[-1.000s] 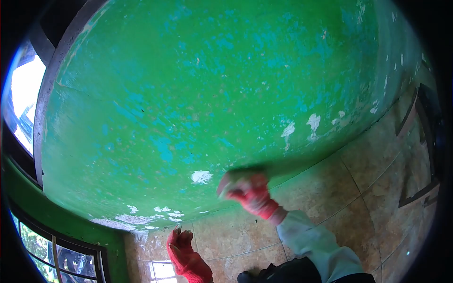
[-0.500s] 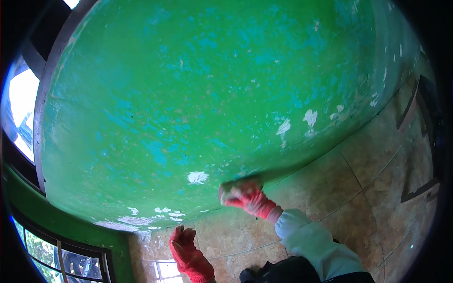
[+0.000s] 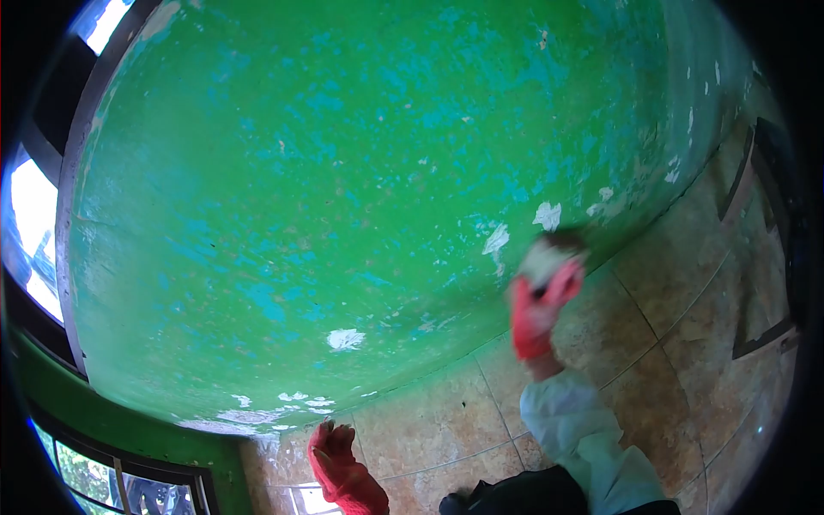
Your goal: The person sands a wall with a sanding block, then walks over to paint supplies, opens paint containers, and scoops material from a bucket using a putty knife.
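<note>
My right hand (image 3: pixel 534 322), in a red glove, is closed around a pale, flat block with a dark edge (image 3: pixel 549 257). Motion blurs the block, so its exact kind is unclear. It lies at the lower part of a green wall (image 3: pixel 386 189), just below a white bare patch. Scuffs of blue and white show through the wall's paint. My left hand (image 3: pixel 342 463), also red-gloved, is low in the view beside the foot of the wall. Its fingers are loosely bent and somewhat apart, with nothing visible in them.
Brown tiled floor (image 3: pixel 438 429) meets the wall along a curved line. A dark-framed window (image 3: pixel 112 481) is at lower left, and another bright opening (image 3: pixel 34 223) stands at the left edge. A dark frame-like object (image 3: pixel 772 232) is at far right. My dark-clothed leg shows at the bottom.
My right hand has swept right and up along the wall's base with the block, its wrist turning upward. The left hand has barely moved. The view has shifted slightly.
</note>
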{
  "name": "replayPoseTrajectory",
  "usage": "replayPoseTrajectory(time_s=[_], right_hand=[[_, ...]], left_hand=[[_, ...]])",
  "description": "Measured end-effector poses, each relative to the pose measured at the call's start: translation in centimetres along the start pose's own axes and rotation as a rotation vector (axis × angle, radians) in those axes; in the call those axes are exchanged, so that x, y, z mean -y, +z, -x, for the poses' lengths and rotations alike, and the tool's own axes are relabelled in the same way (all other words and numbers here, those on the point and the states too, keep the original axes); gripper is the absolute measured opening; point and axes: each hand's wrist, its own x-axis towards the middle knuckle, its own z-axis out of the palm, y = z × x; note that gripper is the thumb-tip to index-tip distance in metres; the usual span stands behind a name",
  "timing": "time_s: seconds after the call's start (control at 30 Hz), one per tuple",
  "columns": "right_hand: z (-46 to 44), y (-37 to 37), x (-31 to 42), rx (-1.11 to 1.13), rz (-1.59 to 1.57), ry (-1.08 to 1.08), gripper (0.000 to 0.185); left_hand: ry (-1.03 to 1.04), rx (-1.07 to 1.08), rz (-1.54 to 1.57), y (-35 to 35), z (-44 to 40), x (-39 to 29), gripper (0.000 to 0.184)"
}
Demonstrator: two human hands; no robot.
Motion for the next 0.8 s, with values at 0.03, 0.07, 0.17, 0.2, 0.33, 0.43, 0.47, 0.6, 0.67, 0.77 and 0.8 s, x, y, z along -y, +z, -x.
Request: replayPoseTrajectory(time_s=[0.03,0.07,0.17,0.2,0.33,0.43,0.47,0.6,0.67,0.77,0.8], right_hand=[[1.7,-0.4,0.8,0.000,-0.008,-0.040,0.054],[3.5,-0.8,1.6,0.000,-0.017,-0.081,0.048],[6.6,-2.4,2.6,0.674,-0.483,0.008,0.033],[6.5,-2.1,1.9,0.596,-0.472,-0.114,0.032],[2.8,-0.9,-4.3,0.532,-0.309,0.362,0.048],[-2.5,0.4,-11.9,0.175,-0.095,0.397,0.082],[-3.0,0.7,-13.0,0.170,-0.152,0.541,0.081],[-5.0,0.2,-8.8,0.100,-0.146,0.734,0.083],[0.1,-0.4,-3.7,0.147,-0.126,0.330,0.065],[6.4,-1.4,-1.0,0.510,-0.864,0.508,0.024],[5.8,-1.7,-0.7,0.538,-0.652,0.141,0.022]], left_hand=[[0.001,0.007,-0.011,0.3,-0.2,-0.4,0.052],[-0.011,0.051,-0.066,0.8,-0.4,-1.0,0.054],[-0.004,0.131,-0.057,1.8,-1.6,-1.6,0.056],[0.004,0.160,-0.014,1.8,-2.3,-1.9,0.055],[0.141,0.221,-0.013,2.7,-3.9,-4.0,0.051],[0.094,0.186,0.103,2.0,-4.9,-4.1,0.055],[0.091,0.195,0.116,1.5,-5.2,-4.0,0.055],[0.083,0.375,0.194,2.7,-5.2,-5.5,0.050],[0.092,0.421,0.211,5.0,-4.7,-6.2,0.050],[0.004,0.478,0.270,8.2,-3.3,-6.7,0.051],[0.022,0.485,0.242,9.4,-2.5,-6.7,0.051]])
